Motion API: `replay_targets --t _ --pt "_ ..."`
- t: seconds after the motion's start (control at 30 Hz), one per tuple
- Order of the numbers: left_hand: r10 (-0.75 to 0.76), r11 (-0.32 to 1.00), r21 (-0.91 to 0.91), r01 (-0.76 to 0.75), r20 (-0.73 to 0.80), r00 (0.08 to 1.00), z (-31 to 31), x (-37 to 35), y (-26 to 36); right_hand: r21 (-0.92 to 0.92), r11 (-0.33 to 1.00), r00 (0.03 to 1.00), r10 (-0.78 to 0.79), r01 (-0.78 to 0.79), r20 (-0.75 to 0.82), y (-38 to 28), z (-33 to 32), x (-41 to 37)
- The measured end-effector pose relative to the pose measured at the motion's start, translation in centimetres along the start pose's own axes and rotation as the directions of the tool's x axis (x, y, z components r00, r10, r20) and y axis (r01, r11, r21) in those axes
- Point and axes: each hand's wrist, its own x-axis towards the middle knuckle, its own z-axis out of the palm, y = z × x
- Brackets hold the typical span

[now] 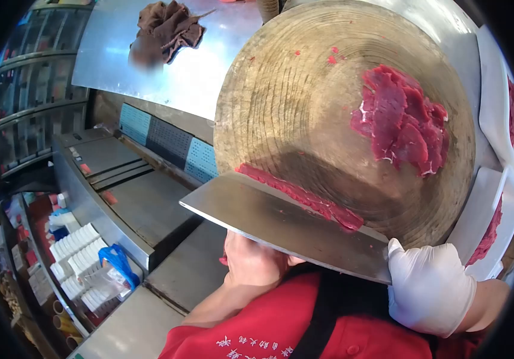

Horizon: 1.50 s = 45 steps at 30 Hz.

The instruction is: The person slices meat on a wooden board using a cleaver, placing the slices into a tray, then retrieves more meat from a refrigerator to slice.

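Observation:
A wide cleaver (pixel 287 225) lies tilted across the near edge of the round wooden chopping block (pixel 281 113). My right hand (pixel 429 290), in a white glove, is closed at the blade's right end; the handle is hidden in it. A long strip of red meat (pixel 302 196) rests on the block along the blade's far edge. My left hand (pixel 255 260), bare, is curled below the blade's near edge, its fingers mostly hidden. A small red bit shows beside it, too little to name. A pile of sliced raw meat (pixel 402 119) sits on the block's right side.
White trays (pixel 485 206) with red meat stand right of the block. A crumpled brown cloth (pixel 170 30) lies on the metal table (pixel 104 66) at the back left. Below left are metal counter lids (pixel 149 203) and stacked white containers (pixel 80 257) with a blue bag (pixel 119 266).

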Motion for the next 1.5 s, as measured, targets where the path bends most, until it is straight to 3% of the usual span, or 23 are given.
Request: replay_targets --t 0.07,0.1,0.13,0.17,0.23,0.33,0.37,0.4,0.43,0.5,0.57,0.6,0.63,0.73,0.77,0.83,0.9,0.97,1.1,1.2,1.23,1.3,1.5 --pt "0.206 0.818 0.499 -0.286 0.209 0.956 -0.8 0.4 0.0 0.006 1.000 1.000 -0.010 0.010 0.008 -0.3 -0.3 1.5" --pt "0.201 0.826 0.491 -0.278 0.204 0.958 -0.9 0.5 0.1 0.025 1.000 1.000 -0.018 0.018 0.002 -0.7 -0.4 2.3" --pt "0.377 0.618 0.628 -0.473 0.291 0.879 -0.8 0.8 0.4 -0.022 1.000 0.999 0.016 -0.017 -0.042 -1.5 -0.1 3.2" --pt "0.511 0.342 0.709 -0.617 0.410 0.755 -0.7 1.0 0.6 0.107 0.989 0.989 0.085 -0.099 0.122 -2.1 -1.7 5.4" --pt "0.487 0.391 0.750 -0.533 0.322 0.812 -0.7 0.8 -0.2 0.205 0.959 0.977 -0.173 0.196 -0.126 -2.0 0.0 7.5" --pt "0.528 0.383 0.709 -0.593 0.359 0.770 -0.5 1.1 -0.7 0.221 0.935 0.907 -0.178 0.277 -0.382 -2.1 0.9 7.8" --pt "0.551 0.384 0.706 -0.595 0.342 0.761 -0.2 1.1 -0.4 0.128 0.875 0.749 -0.315 0.467 -0.583 -0.7 1.4 7.9" --pt "0.601 0.125 0.754 -0.645 0.460 0.654 -0.1 1.0 0.4 0.044 0.851 0.634 -0.355 0.524 -0.687 0.7 1.7 8.2" --pt "0.629 0.088 0.776 -0.625 0.444 0.639 -0.1 0.8 0.1 0.259 0.940 0.937 -0.134 0.224 -0.324 0.7 0.0 7.9" --pt "0.670 0.075 0.767 -0.637 0.434 0.602 -0.1 0.9 -0.3 -0.354 0.888 0.596 -0.460 0.294 -0.658 2.3 1.1 5.4" --pt "0.682 0.071 0.763 -0.642 0.433 0.590 -0.3 1.1 -0.3 0.255 0.890 0.743 -0.126 0.377 -0.657 4.2 0.7 2.1" --pt "0.677 -0.050 0.779 -0.625 0.487 0.552 -0.1 0.6 0.5 0.902 0.421 0.938 0.267 0.092 -0.220 3.4 -1.1 -0.4" --pt "0.687 -0.063 0.770 -0.635 0.495 0.532 -0.1 0.7 0.8 0.891 0.450 0.938 0.283 0.052 -0.198 3.8 -1.3 -2.0" --pt "0.731 0.353 0.616 -0.704 0.288 0.619 1.1 0.8 2.2 0.880 0.474 0.905 0.360 0.034 -0.229 4.5 0.9 -3.9" --pt "0.714 0.405 0.574 -0.712 0.288 0.639 1.6 1.3 2.8 0.919 0.385 0.900 0.368 0.080 -0.233 4.5 1.5 -4.3" --pt "0.720 0.247 0.535 -0.808 0.457 0.523 3.6 1.7 4.0 0.950 0.285 0.893 0.385 0.125 -0.233 4.3 2.5 -5.1" --pt "0.606 0.236 0.551 -0.801 0.560 0.564 4.0 2.1 3.2 0.916 0.286 0.807 0.446 0.283 -0.388 4.3 2.8 -5.2" --pt "0.428 0.231 0.547 -0.805 0.686 0.589 4.4 1.3 3.1 0.918 0.302 0.774 0.504 0.256 -0.382 4.8 3.2 -5.6" --pt "0.503 0.088 0.534 -0.841 0.705 0.500 3.7 0.0 0.1 0.909 0.199 0.674 0.616 0.367 -0.408 4.2 2.3 -7.2" --pt "0.744 -0.114 0.581 -0.806 0.588 0.319 3.2 -0.9 -1.3 0.800 0.499 0.631 0.513 0.333 -0.582 3.7 3.3 -7.0" --pt "0.740 -0.111 0.580 -0.807 0.590 0.323 2.8 -0.8 -1.7 0.807 0.577 0.701 0.526 0.122 -0.482 2.9 3.4 -7.4" --pt "0.761 -0.138 0.513 -0.847 0.602 0.240 2.4 -0.5 -2.4 0.153 0.988 0.734 0.084 0.028 -0.674 2.4 5.7 -6.4" --pt "0.804 -0.034 0.448 -0.893 0.543 0.242 2.3 -0.1 -3.1 0.160 0.983 0.935 0.140 -0.091 -0.326 -1.1 6.1 -4.6"
